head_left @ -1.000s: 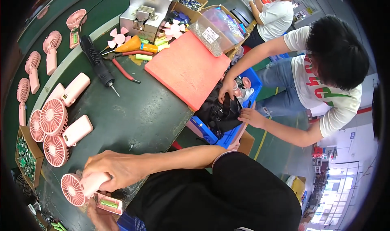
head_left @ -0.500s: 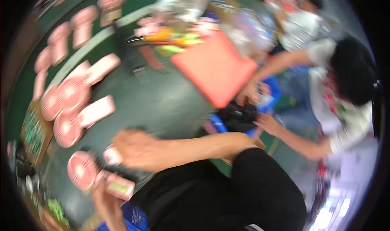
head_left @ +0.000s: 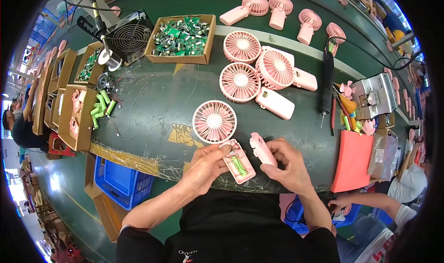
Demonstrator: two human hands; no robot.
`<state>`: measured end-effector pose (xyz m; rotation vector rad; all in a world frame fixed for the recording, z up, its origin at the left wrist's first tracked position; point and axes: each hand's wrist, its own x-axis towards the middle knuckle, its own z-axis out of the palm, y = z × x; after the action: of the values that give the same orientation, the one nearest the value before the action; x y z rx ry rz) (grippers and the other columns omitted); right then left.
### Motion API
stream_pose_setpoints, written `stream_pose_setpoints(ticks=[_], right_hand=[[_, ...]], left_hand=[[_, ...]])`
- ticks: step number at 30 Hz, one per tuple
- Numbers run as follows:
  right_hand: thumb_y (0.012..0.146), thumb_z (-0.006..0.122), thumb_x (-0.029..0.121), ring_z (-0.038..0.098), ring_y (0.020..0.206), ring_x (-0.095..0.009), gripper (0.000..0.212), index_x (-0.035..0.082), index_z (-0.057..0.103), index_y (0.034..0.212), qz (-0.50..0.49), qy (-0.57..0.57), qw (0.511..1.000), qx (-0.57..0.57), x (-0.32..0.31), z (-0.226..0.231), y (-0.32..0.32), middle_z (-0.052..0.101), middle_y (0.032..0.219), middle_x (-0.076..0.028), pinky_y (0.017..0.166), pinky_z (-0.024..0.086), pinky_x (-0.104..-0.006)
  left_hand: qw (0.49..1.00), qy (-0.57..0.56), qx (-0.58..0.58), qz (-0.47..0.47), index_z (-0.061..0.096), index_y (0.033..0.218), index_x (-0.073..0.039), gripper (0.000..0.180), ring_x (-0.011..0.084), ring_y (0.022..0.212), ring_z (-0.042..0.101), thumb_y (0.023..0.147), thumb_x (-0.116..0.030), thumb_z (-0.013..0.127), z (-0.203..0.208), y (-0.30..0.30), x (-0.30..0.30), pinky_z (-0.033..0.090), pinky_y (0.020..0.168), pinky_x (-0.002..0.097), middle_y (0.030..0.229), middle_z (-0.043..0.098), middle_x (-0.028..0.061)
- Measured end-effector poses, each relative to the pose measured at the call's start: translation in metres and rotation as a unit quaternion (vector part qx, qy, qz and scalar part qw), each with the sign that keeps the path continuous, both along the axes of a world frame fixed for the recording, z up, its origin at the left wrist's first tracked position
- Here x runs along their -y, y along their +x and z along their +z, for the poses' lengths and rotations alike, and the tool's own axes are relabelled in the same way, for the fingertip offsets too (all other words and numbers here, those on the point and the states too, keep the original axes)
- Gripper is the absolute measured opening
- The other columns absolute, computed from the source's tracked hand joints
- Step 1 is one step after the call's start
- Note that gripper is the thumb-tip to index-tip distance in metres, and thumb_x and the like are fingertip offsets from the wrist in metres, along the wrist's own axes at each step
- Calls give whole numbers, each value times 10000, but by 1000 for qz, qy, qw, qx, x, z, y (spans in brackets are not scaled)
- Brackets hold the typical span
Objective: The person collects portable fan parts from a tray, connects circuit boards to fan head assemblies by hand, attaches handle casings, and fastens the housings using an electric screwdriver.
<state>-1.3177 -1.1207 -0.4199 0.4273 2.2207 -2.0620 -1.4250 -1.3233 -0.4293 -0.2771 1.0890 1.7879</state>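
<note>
My left hand (head_left: 203, 168) grips a pink handheld fan (head_left: 214, 121) by its opened handle near the table's front edge. Inside that handle lies a green battery (head_left: 238, 166), with thin wires around its upper end. Just to the right, my right hand (head_left: 290, 167) pinches a pink handle cover (head_left: 262, 150) between thumb and fingers. The cover is tilted and stands a small gap apart from the open handle. Beyond them, several closed pink fans (head_left: 240, 82) lie grouped on the dark green table (head_left: 171, 101).
At the back are a cardboard box of circuit boards (head_left: 180, 56), a solder spool (head_left: 110, 59) and a fume fan (head_left: 130, 39). Green batteries (head_left: 102, 107) lie left. An electric screwdriver (head_left: 327, 80) and a red-orange panel (head_left: 352, 161) are on the right, near a co-worker's arm (head_left: 370, 199).
The view has swung round and is now sharp instead of blurred. My right hand has brought the pink cover beside the open handle, which my left hand still holds.
</note>
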Motion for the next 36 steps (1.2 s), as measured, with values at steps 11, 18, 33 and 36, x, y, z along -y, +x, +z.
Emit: stream_pose_setpoints(ticks=[11, 18, 33, 36], right_hand=[[665, 745, 58, 517, 703, -166, 381, -17, 604, 1012, -24, 220, 974, -38, 12, 16, -14, 537, 839, -77, 643, 433, -269], [657, 771, 67, 549, 713, -220, 432, -14, 595, 1044, 4, 317, 943, -101, 23, 14, -12, 541, 861, -105, 619, 460, -308], [643, 801, 134, 596, 804, -314, 482, 8, 584, 1056, 20, 475, 872, -121, 51, 17, -23, 522, 966, -126, 616, 517, -406], [653, 786, 161, 597, 788, -301, 443, 4, 588, 1018, 21, 499, 859, -113, 51, 17, -22, 509, 928, -121, 586, 513, -401]], left_hand=[[999, 42, -8, 28, 577, 1147, 36, 308, 205, 976, 655, 958, -207, 561, -6, -5, 0, 521, 896, 384, 1066, 648, 115], [996, 76, 4, 40, 564, 1191, 21, 398, 196, 1028, 608, 971, -309, 546, -10, 0, -6, 487, 930, 382, 1118, 609, 120], [994, 81, -4, 69, 487, 1262, -6, 565, 223, 1125, 552, 991, -496, 414, -5, 7, -13, 425, 991, 396, 1231, 564, 129], [996, 55, 4, 65, 480, 1271, 11, 555, 228, 1116, 557, 1001, -468, 411, 0, 8, -17, 432, 977, 392, 1224, 567, 137]])
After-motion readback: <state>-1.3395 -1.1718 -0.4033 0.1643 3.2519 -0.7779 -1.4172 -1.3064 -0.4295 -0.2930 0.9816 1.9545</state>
